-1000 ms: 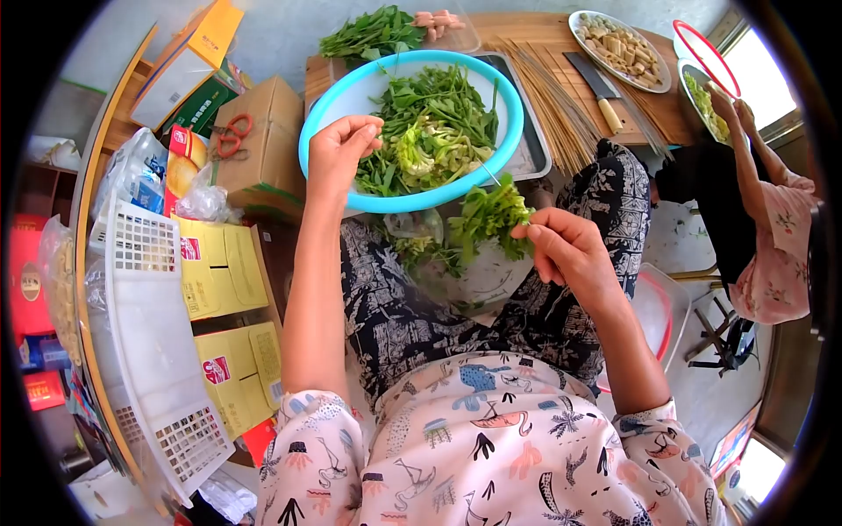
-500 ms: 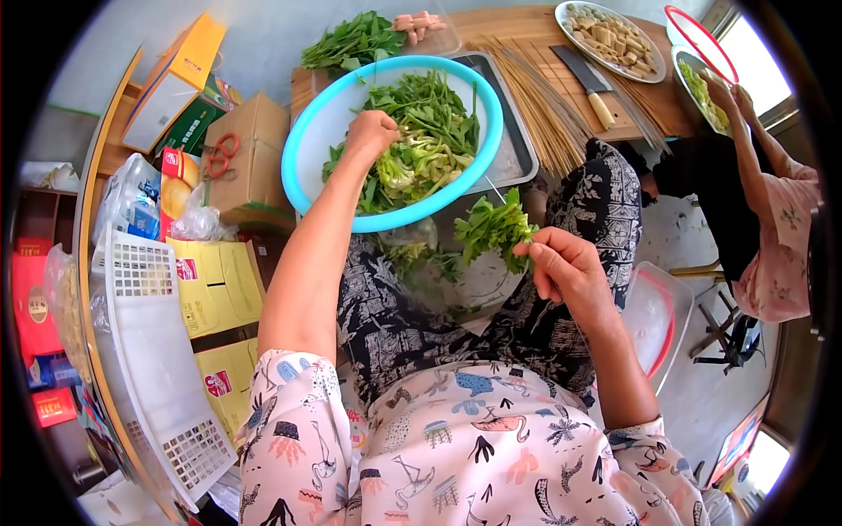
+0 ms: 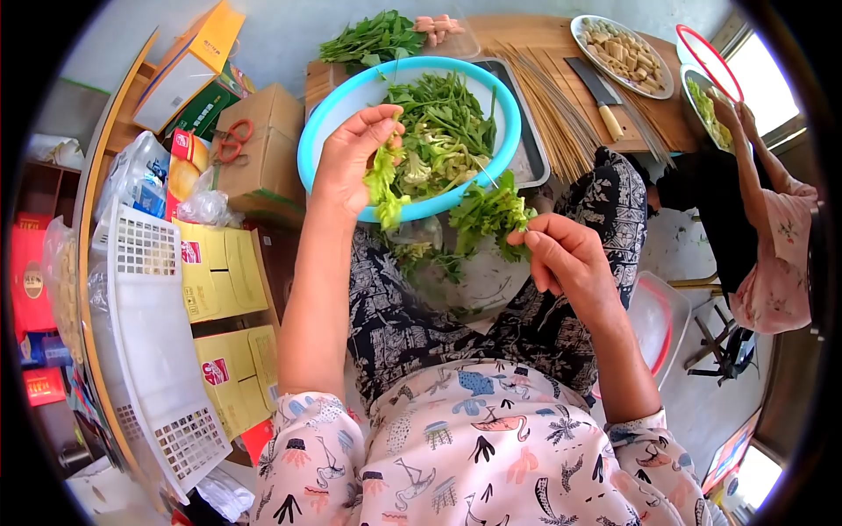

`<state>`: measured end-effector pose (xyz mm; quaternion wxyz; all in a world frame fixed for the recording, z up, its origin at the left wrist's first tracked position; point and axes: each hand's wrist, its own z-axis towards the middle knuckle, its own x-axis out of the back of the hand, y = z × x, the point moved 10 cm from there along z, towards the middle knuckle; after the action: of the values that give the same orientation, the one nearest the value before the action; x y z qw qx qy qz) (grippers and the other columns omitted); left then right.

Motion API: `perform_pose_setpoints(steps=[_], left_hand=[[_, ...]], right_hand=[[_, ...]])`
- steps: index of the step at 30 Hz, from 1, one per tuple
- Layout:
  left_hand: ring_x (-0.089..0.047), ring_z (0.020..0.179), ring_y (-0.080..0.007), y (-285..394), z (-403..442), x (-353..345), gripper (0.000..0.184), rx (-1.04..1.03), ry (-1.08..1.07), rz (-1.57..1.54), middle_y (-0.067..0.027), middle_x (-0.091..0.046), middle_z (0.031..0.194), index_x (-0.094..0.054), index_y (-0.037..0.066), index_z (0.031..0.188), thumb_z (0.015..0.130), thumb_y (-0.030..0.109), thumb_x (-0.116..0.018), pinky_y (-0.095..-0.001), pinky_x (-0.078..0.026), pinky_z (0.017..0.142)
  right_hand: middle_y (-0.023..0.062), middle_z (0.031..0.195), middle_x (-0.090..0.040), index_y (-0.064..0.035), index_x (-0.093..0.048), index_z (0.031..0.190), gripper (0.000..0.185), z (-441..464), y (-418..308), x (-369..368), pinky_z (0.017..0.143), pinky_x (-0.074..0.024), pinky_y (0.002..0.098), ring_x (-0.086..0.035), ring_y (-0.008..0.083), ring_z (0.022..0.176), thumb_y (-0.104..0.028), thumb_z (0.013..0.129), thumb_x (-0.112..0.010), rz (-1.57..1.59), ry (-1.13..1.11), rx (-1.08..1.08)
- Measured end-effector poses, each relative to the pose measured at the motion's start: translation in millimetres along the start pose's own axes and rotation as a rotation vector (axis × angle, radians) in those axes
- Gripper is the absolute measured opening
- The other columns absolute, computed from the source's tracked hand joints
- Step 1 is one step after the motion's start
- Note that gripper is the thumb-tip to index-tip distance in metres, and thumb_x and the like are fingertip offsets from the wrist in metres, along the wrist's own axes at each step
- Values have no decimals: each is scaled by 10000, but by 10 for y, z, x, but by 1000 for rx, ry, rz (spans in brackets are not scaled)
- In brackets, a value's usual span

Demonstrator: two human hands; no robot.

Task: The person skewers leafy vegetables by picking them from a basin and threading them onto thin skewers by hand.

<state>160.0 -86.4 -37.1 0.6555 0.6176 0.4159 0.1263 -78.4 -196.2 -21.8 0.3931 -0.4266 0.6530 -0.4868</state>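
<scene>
My left hand (image 3: 355, 158) is raised over the left side of a blue-rimmed basin (image 3: 309, 145), its fingers closed on a pale green leafy sprig (image 3: 384, 186) that hangs down. Inside the basin lies a heap of leafy greens (image 3: 447, 114) with pale stems. My right hand (image 3: 566, 263) pinches a bunch of leafy greens (image 3: 491, 215) just below the basin's near rim. A thin skewer tip pokes out of the top of that bunch; the rest of the skewer is hidden by leaves and fingers.
On the wooden table are bamboo skewers (image 3: 553, 110), a knife (image 3: 596, 92), a plate of cut food (image 3: 627, 57), pink sausage pieces (image 3: 436, 29) and more greens (image 3: 373, 39). Scissors (image 3: 234, 142) lie on a cardboard box (image 3: 263, 162) at left. Another person (image 3: 772, 245) works at right.
My left hand has come up out of the heap of greens, now with a leafy sprig in its fingers. My right hand keeps its hold on the skewered bunch, nearly still.
</scene>
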Motion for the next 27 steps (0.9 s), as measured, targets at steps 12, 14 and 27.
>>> perform_pose_setpoints(steps=[12,14,27], left_hand=[[-624,829,-153,96,-594,-182,186,-59,96,-198,-96,-647,964,-594,12,1023,857,67,-657,-277,-523,766],[-634,793,-135,158,-659,-205,166,-121,128,-190,-65,-659,905,-610,1,991,847,62,-666,-223,-502,699],[-597,846,-146,306,-782,-299,147,-275,73,-128,-76,-636,912,-593,17,972,842,27,-661,-271,-474,813]], right_hand=[[-33,554,-498,8,-615,979,215,102,-290,-533,412,-260,169,-402,18,447,-172,965,-499,-2,-99,97],[-37,578,-501,10,-621,970,199,87,-322,-578,442,-291,170,-414,19,475,-152,959,-505,1,-103,62],[-39,596,-502,7,-624,957,184,70,-319,-633,472,-330,174,-438,24,503,-145,953,-520,-30,-111,56]])
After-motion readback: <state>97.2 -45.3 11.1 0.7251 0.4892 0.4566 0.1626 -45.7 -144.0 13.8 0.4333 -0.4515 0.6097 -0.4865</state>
